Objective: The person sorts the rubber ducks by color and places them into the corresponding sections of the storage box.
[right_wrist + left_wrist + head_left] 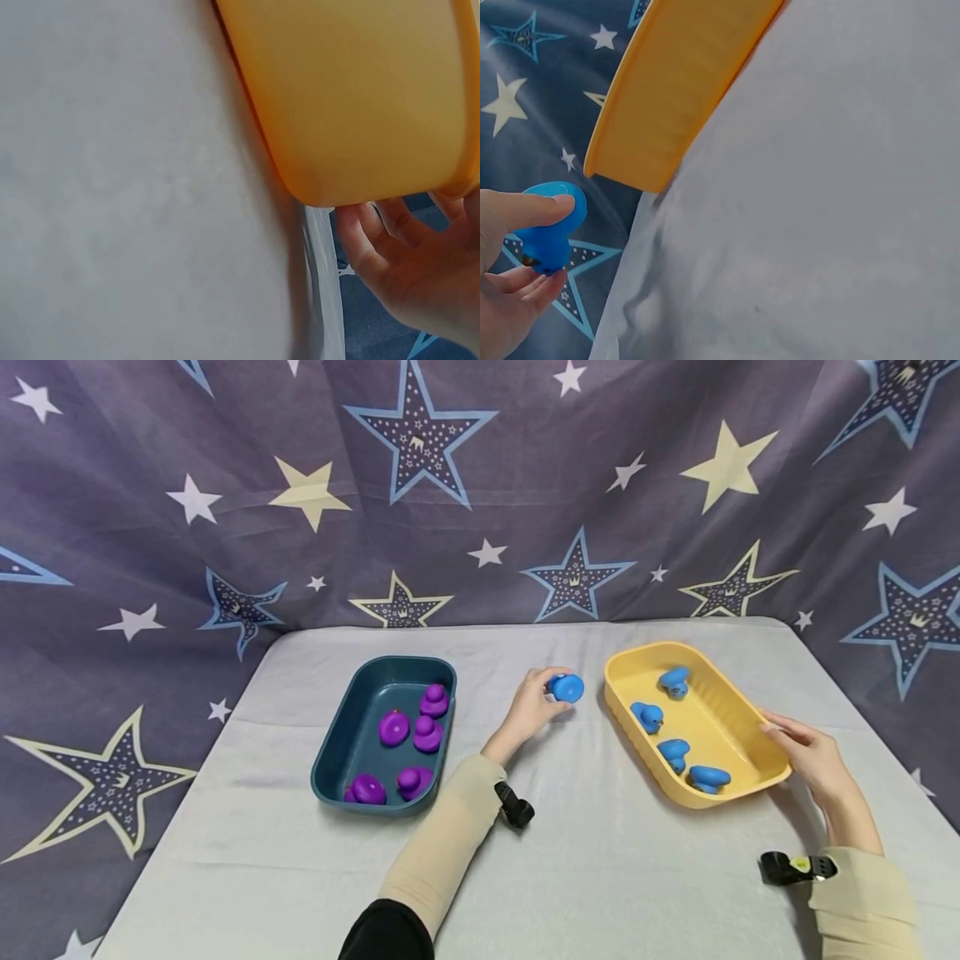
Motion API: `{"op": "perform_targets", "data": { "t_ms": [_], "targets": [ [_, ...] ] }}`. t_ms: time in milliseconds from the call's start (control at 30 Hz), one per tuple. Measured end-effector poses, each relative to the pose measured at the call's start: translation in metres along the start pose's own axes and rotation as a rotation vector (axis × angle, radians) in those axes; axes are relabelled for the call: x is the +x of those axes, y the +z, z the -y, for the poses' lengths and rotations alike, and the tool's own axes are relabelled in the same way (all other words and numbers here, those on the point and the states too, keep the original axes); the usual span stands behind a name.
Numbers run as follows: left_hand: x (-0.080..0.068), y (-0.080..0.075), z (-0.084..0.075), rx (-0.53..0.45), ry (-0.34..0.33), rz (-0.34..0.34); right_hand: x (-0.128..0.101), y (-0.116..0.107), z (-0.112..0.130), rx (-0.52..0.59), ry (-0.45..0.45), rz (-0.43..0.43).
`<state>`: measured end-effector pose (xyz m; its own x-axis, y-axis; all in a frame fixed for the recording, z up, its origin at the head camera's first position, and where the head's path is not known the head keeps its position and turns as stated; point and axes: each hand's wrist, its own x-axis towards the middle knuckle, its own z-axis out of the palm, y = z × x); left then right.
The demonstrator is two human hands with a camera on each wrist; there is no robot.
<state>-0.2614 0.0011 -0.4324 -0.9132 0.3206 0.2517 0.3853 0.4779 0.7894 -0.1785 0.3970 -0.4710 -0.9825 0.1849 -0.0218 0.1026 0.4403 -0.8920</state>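
Observation:
In the head view my left hand (531,703) pinches a blue toy duck (566,687) above the table, left of the yellow tray (750,727). The left wrist view shows the thumb on one side of that duck and fingertips beneath its head. My right hand (813,756) holds the yellow tray at its right side; in the right wrist view several fingers (360,244) lie against the outer wall, while the thumb's contact is hard to see. Inside the tray lie several blue ducks (647,717), some tipped over.
A dark teal tray (337,743) with several purple toy ducks (393,727) stands on the left of the table (600,877). Behind the table hangs a star-patterned cloth (487,510). Pale table cloth separates the two trays.

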Motion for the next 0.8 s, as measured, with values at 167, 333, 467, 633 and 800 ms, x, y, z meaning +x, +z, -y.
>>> {"op": "perform_targets", "data": {
  "t_ms": [167, 333, 467, 633, 800],
  "targets": [
    [0.000, 0.001, -0.010, -0.009, 0.006, 0.007, 0.000, 0.000, 0.000, 0.026, -0.010, 0.004],
    [0.000, 0.002, -0.018, -0.020, 0.016, 0.017, 0.000, -0.001, 0.001, 0.037, -0.011, 0.017],
    [0.001, 0.005, -0.024, -0.027, 0.036, 0.023, 0.001, -0.001, 0.000, 0.032, -0.007, 0.015],
    [0.003, 0.008, -0.030, -0.016, 0.062, 0.035, 0.001, -0.001, 0.001, 0.049, -0.004, 0.019],
    [0.005, 0.013, -0.038, -0.044, 0.075, 0.047, 0.001, -0.001, 0.000, 0.042, -0.003, 0.019]
  ]
}}
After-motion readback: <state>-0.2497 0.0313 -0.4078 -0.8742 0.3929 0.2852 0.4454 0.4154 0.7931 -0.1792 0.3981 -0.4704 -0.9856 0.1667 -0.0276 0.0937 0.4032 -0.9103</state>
